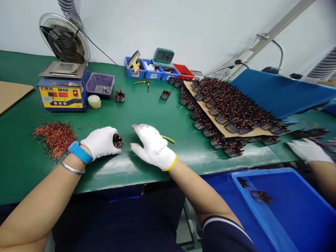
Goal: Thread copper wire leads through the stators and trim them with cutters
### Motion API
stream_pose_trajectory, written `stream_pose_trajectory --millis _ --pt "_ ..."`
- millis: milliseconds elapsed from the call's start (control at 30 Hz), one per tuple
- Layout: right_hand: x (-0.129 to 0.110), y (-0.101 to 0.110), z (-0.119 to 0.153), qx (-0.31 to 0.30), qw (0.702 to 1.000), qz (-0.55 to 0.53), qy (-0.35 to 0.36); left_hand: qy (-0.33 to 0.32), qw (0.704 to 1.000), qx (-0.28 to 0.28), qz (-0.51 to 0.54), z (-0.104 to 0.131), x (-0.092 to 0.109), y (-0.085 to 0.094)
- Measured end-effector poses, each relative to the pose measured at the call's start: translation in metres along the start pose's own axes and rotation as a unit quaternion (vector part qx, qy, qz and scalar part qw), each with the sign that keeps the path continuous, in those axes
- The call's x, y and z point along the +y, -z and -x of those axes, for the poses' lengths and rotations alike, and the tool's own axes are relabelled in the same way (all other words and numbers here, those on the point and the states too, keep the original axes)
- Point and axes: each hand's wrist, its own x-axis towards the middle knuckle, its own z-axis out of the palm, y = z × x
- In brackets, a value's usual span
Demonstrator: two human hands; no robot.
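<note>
Wrapped round a motor stator [119, 141] with copper windings, my gloved left hand [101, 142] rests near the front of the green table. Thin wires stick out from the stator on its right side. Just right of them, my gloved right hand [151, 144] has its thumb and fingers apart, with nothing seen between them. Under its wrist side a yellow-green tool handle [168, 139] shows; the rest of that tool is hidden. To the left of my left hand lies a pile of cut copper wires [56, 138].
A soldering pot [63, 87] stands back left, beside a purple bin [100, 84] and single stators [120, 96]. Pliers [144, 83] lie near blue bins [135, 70]. Stators [223, 108] are stacked on cardboard at right. Another person's gloved hand [309, 149] is beyond the blue tray [291, 206].
</note>
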Motion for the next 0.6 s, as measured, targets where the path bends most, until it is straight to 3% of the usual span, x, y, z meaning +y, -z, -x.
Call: stream_pose_trajectory --millis 133,233,367,500,600 --pt "-0.018 -0.010 -0.025 -0.085 0.995 0.030 0.044 -0.008 1.000 0.002 0.003 0.001 0.003 0.001" --pt "-0.008 -0.013 -0.030 -0.122 0.987 0.098 0.046 -0.041 0.999 0.021 0.018 0.003 0.005 0.001" --pt "0.018 -0.004 -0.021 -0.059 0.993 0.098 0.002 -0.065 0.996 0.053 0.004 0.006 0.010 0.000" --pt "0.020 0.006 -0.012 0.061 0.993 -0.062 0.081 -0.046 0.991 0.123 -0.034 0.008 0.018 0.001" --pt "0.008 0.003 -0.013 0.046 0.990 -0.047 0.124 -0.030 0.984 0.165 -0.054 0.009 0.023 0.000"
